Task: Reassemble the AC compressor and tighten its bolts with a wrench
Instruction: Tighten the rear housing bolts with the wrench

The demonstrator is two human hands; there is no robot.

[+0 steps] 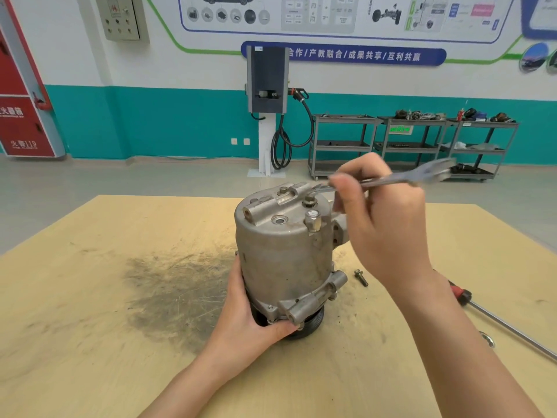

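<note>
The grey AC compressor [283, 254] stands upright on its black pulley in the middle of the wooden table [90, 297]. My left hand [250, 309] grips its lower left side near the pulley. My right hand [382, 224] holds a steel open-end wrench [422, 175] above and to the right of the compressor. The wrench's near end reaches a bolt [308, 203] on the top cover. Another bolt [284, 190] sits in the top bracket. A loose bolt [361, 277] lies on the table right of the compressor.
A screwdriver [494, 319] with a red and black handle lies at the right, beside a small metal ring [487, 339]. A dark grease smear [177, 285] marks the table left of the compressor. Grey carts [413, 143] and a charging post [266, 110] stand by the far wall.
</note>
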